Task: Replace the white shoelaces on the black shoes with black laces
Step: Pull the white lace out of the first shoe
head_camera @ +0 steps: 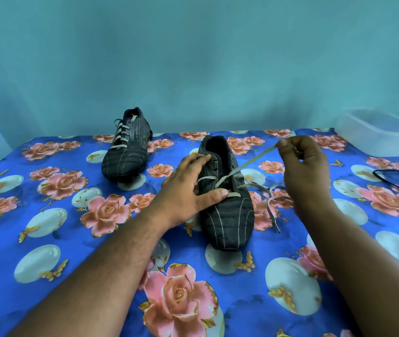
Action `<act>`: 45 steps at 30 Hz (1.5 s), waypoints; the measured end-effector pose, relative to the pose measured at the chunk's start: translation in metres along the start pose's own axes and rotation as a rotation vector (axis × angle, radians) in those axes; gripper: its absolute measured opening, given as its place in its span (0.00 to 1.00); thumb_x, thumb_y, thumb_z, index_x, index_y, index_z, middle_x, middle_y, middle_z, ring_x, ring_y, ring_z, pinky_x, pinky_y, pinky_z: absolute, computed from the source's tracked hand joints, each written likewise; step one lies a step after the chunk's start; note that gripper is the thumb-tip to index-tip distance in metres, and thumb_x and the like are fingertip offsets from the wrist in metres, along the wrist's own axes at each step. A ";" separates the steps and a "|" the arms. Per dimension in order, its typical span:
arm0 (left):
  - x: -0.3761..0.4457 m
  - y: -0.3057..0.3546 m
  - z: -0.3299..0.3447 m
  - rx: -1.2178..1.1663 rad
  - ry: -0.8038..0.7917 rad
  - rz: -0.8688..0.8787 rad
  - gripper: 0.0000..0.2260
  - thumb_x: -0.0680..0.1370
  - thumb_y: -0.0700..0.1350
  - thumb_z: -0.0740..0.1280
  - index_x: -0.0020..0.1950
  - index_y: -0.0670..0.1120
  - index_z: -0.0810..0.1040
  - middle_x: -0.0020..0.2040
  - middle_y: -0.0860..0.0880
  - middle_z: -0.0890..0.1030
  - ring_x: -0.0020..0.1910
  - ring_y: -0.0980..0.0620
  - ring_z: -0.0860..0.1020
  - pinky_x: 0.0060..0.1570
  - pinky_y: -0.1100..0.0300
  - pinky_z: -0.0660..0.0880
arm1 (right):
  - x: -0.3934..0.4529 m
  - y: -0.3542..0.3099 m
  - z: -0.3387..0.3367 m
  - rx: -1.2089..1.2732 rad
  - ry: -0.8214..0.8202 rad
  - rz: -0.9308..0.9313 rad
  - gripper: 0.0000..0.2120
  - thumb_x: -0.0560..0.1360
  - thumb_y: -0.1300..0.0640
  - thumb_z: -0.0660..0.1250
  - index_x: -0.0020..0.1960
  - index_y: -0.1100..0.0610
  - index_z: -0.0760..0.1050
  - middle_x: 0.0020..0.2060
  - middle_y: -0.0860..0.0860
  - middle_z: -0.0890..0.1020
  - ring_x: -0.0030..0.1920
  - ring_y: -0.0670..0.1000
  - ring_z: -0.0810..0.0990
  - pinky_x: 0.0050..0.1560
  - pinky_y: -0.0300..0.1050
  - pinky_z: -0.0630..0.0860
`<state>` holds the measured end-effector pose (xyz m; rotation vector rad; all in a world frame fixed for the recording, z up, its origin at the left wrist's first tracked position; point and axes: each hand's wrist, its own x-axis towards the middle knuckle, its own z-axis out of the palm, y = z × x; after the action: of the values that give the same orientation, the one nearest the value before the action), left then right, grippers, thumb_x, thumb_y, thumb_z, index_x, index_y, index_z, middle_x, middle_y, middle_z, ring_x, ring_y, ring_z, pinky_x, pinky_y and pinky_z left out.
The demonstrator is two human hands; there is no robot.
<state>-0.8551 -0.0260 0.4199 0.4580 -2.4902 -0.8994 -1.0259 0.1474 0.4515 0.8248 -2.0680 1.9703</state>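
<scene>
Two black shoes stand on the flowered tablecloth. The near shoe [227, 210] has its toe toward me, and its upper eyelets hold no lace. My left hand [188, 188] rests on its left side, fingers straight, thumb pressing near the lowest lace row. My right hand [303, 164] pinches the white lace [249, 162] and holds it taut up and to the right from the eyelets. The lace's other end [272, 205] lies loose on the cloth right of the shoe. The far shoe [125, 152] at the back left is laced in white. A black lace [398, 183] lies at the right edge.
A clear plastic container [381, 132] stands at the back right corner of the table. The blue flowered tablecloth [72, 239] covers the whole table. A teal wall rises right behind it.
</scene>
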 end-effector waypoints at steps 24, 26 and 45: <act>-0.002 0.004 -0.001 -0.016 0.003 -0.007 0.46 0.65 0.75 0.65 0.79 0.55 0.63 0.74 0.60 0.61 0.76 0.57 0.62 0.75 0.51 0.66 | -0.013 -0.001 0.010 -0.203 -0.194 -0.156 0.07 0.83 0.50 0.64 0.49 0.52 0.74 0.45 0.42 0.78 0.50 0.45 0.75 0.49 0.38 0.68; -0.002 0.004 -0.001 0.002 0.005 -0.010 0.46 0.65 0.75 0.64 0.79 0.56 0.63 0.76 0.59 0.61 0.77 0.56 0.62 0.76 0.49 0.64 | -0.011 -0.003 0.010 -0.131 -0.117 -0.125 0.07 0.84 0.52 0.63 0.49 0.54 0.73 0.42 0.42 0.77 0.44 0.39 0.74 0.45 0.31 0.68; -0.001 0.022 0.008 0.136 0.288 0.100 0.11 0.74 0.59 0.69 0.43 0.53 0.82 0.39 0.56 0.78 0.40 0.54 0.76 0.40 0.55 0.74 | -0.024 0.012 0.018 -0.357 -0.690 -0.132 0.34 0.71 0.28 0.60 0.74 0.37 0.64 0.70 0.41 0.71 0.72 0.46 0.65 0.73 0.56 0.66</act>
<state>-0.8612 -0.0053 0.4289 0.4665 -2.2942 -0.5818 -1.0075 0.1357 0.4279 1.6624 -2.5089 1.2821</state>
